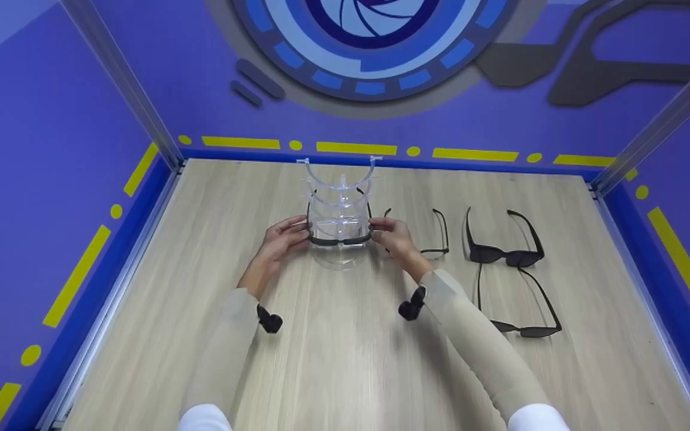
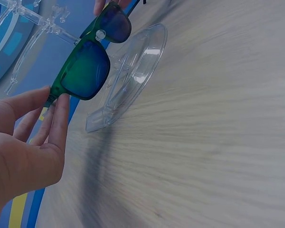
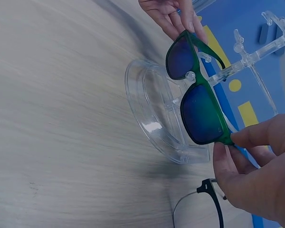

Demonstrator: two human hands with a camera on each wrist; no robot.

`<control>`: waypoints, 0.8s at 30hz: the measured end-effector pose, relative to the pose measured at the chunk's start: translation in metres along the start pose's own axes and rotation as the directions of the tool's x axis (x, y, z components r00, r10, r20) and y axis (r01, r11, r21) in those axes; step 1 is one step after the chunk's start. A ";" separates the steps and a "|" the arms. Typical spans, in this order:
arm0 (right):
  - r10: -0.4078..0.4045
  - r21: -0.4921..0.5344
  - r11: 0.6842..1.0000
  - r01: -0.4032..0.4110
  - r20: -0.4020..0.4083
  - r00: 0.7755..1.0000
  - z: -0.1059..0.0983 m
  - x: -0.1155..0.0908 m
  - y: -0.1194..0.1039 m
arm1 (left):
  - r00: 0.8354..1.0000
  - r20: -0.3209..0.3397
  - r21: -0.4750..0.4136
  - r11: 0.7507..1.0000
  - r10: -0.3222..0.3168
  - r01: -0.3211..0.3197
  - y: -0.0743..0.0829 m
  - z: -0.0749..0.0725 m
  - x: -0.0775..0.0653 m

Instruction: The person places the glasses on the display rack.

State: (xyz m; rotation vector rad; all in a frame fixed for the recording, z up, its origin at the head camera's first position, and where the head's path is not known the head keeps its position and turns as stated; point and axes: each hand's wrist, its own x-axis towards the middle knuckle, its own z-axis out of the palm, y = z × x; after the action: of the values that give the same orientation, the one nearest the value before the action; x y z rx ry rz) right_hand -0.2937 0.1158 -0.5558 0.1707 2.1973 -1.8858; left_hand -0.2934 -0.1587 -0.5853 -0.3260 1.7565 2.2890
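Green-framed sunglasses (image 2: 85,70) with bluish lenses sit at the lowest level of a clear plastic display stand (image 1: 341,197), their bridge at the stand's small front knob. My left hand (image 1: 280,239) pinches one front corner of the frame between thumb and fingers. At the opposite corner my right hand (image 3: 259,166) holds the frame the same way. In the head view the sunglasses look dark, and their temples reach back on either side of the stand. The stand's curved clear base (image 3: 154,114) rests on the table below them.
Clear-lensed glasses (image 1: 435,250) lie just right of the stand, partly behind my right hand. Farther right are black sunglasses (image 1: 505,256) and, nearer me, a second dark pair (image 1: 530,330), partly covered by my right sleeve. Blue-purple panels (image 1: 201,108) wall the wooden table (image 1: 345,359).
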 end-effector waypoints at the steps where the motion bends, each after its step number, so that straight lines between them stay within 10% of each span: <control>1: 0.004 0.000 1.000 -0.004 0.001 1.000 0.000 0.000 0.000 | 1.000 -0.002 -0.001 1.000 0.004 -0.004 0.000 0.000 0.000; 24: 0.010 0.092 0.996 -0.015 0.062 0.998 -0.030 -0.007 -0.002 | 0.999 0.026 0.091 0.995 -0.043 0.041 0.006 -0.023 -0.020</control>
State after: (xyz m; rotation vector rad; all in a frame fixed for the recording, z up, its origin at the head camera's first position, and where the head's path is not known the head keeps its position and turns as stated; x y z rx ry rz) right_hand -0.2908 0.1453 -0.5479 0.1405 2.0658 -1.9608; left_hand -0.2756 -0.1829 -0.5794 -0.3095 1.8146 2.1673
